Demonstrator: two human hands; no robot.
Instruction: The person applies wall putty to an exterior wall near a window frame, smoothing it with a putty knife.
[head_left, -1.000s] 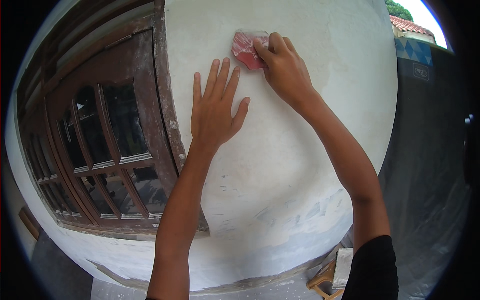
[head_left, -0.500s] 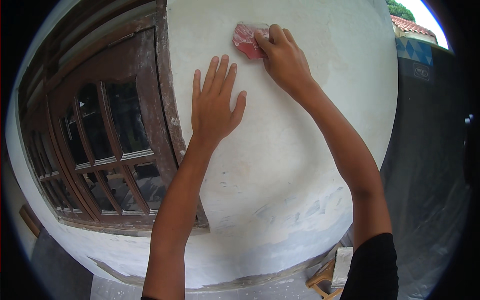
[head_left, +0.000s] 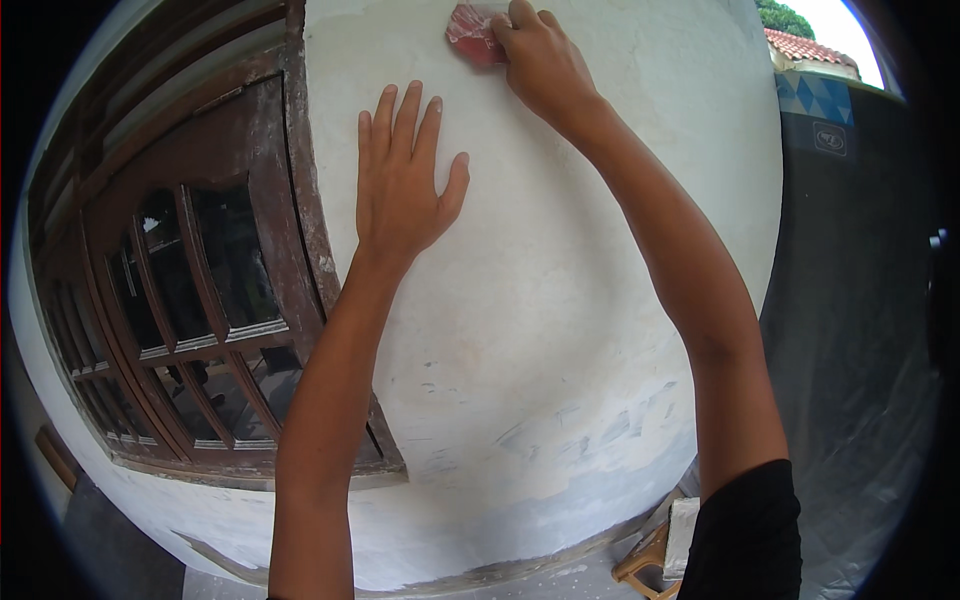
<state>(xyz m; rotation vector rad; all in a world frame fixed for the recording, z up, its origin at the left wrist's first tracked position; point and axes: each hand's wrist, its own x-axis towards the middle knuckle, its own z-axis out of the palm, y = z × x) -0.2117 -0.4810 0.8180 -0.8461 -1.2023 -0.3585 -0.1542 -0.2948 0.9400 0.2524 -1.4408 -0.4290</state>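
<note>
High on the whitish plastered wall (head_left: 500, 300), my right hand (head_left: 548, 72) grips a red putty scraper (head_left: 476, 36) smeared with white filler. Its broad face lies against or very near the wall, and its upper edge is pale and partly out of sight at the top. Lower and to the left, my left hand (head_left: 405, 180) is spread flat with fingers pointing up, apparently resting on the wall and holding nothing. Grey-blue scuffs and patches mark the wall's lower part.
A dark brown wooden window (head_left: 210, 340) with glass panes and a worn frame is at the left. To the right hangs a dark sheet (head_left: 850, 300) with a blue patterned band. Below stands a wooden stool (head_left: 645, 565) with a pale slab-like thing (head_left: 680, 535) by it.
Both hands have moved up the wall, the scraper going with my right hand. The view has shifted, so the window sits farther left and lower in the picture.
</note>
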